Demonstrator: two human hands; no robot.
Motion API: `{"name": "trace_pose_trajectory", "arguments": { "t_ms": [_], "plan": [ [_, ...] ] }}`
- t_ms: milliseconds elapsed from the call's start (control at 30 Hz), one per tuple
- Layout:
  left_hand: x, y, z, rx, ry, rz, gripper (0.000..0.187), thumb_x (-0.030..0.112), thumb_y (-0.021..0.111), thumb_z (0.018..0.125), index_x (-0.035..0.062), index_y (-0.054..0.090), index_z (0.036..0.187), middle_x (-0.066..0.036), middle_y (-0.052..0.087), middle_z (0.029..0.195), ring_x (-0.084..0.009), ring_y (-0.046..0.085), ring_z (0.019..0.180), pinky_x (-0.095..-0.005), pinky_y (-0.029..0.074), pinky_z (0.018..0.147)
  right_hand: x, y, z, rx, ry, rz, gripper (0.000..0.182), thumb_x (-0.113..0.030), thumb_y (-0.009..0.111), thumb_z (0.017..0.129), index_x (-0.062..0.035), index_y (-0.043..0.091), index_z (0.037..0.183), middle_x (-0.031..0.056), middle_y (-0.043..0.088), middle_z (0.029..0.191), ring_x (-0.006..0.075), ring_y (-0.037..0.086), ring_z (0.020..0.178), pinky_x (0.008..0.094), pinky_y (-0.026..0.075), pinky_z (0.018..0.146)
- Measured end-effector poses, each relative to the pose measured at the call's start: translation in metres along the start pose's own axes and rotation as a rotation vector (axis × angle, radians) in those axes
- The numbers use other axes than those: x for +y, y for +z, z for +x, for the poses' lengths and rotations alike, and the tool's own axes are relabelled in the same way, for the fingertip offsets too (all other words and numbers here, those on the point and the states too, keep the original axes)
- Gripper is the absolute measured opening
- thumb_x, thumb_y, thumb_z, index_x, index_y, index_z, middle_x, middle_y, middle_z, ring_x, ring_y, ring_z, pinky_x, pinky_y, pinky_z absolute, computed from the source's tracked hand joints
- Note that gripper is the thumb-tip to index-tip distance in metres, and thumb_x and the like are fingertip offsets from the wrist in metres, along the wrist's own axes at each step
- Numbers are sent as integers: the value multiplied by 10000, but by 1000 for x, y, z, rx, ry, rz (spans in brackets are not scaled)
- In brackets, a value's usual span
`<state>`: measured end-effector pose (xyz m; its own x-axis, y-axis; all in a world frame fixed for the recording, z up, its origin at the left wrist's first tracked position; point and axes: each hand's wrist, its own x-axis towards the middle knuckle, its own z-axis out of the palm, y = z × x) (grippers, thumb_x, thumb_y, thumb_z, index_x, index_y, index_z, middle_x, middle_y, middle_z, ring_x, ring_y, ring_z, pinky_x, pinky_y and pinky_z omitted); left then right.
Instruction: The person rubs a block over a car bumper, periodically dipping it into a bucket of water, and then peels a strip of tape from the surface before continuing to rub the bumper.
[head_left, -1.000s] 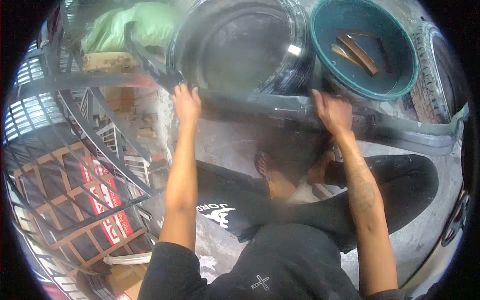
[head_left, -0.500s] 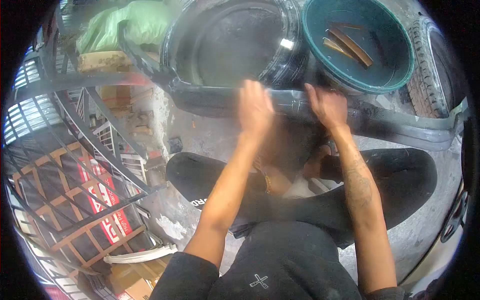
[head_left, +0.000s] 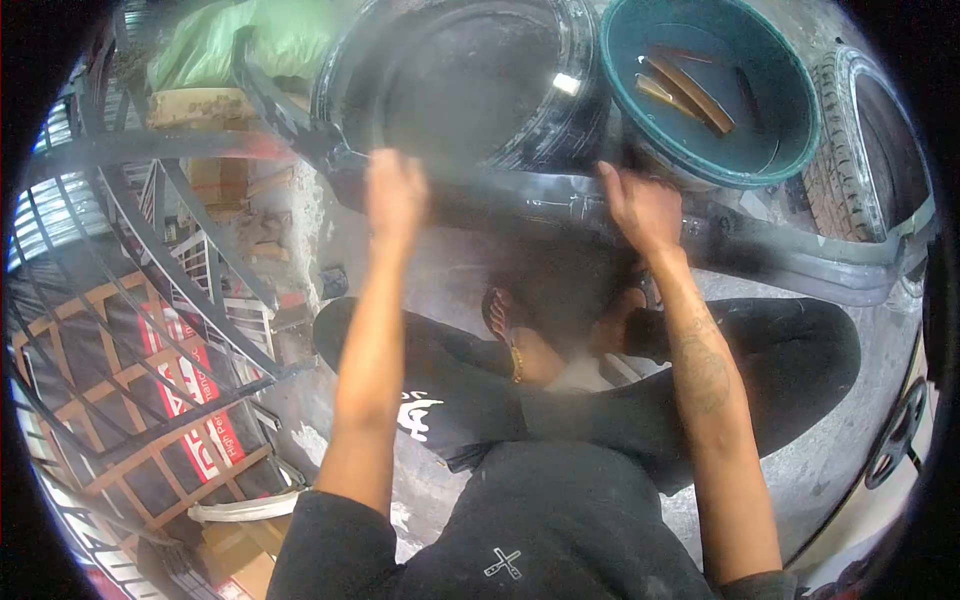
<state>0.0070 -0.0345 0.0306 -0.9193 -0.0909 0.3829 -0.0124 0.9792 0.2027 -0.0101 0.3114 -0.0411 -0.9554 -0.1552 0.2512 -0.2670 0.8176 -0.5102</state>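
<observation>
The long black rubber strip (head_left: 560, 205) lies crosswise just below the green basin (head_left: 790, 150), left hand (head_left: 395, 195) laid flat on its left stretch, blurred, right hand (head_left: 640, 210) gripping its middle, nearer the basin.

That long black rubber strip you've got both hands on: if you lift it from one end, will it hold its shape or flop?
Probably flop: the rubber strip already curves and sags across the floor past the right hand. It looks thick and long, so likely heavy to drag. Its surface shines near the left hand, so it may be slick or wet.
</observation>
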Motion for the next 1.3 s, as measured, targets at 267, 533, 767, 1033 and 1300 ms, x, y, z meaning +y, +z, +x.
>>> {"name": "trace_pose_trajectory", "arguments": {
  "t_ms": [267,533,767,1033,1300],
  "plan": [
    [105,22,-34,-172,83,-177,222,195,660,992,3,550,1009,-247,568,1026,-460,583,985,-562,473,872,1,-2,-1,30,5,-5,598,-498,564,1070,-54,752,716,217,718,708,422,717,655,519,569,631],
    [-48,-7,-4,118,-73,126,312,239,660,1027,-38,578,1145,-273,585,1164,-498,587,1058,-571,481,921,-20,-16,9,-14,42,-6,620,-507,512,1096,-78,751,717,204,726,701,405,726,629,513,585,620],
    [-40,15,32,157,-116,123,329,274,648,1027,-51,602,1063,-275,597,1106,-476,588,1042,-558,468,949,-33,1,39,-21,94,16,635,-482,503,1101,-48,773,725,221,716,687,417,733,647,517,590,638],
    [-21,6,36,-46,1,-20,220,184,674,989,-24,604,1007,-258,586,993,-465,597,977,-548,481,883,-31,6,38,-47,75,-7,672,-486,461,1120,-43,742,701,235,711,687,435,718,630,528,574,625],
    [55,27,20,-146,166,-174,260,228,683,1006,-20,606,1016,-256,597,1034,-465,603,1006,-543,489,923,-25,15,38,-25,84,4,668,-490,468,1118,-47,736,696,239,707,684,436,712,622,542,568,620]
  ]
}}
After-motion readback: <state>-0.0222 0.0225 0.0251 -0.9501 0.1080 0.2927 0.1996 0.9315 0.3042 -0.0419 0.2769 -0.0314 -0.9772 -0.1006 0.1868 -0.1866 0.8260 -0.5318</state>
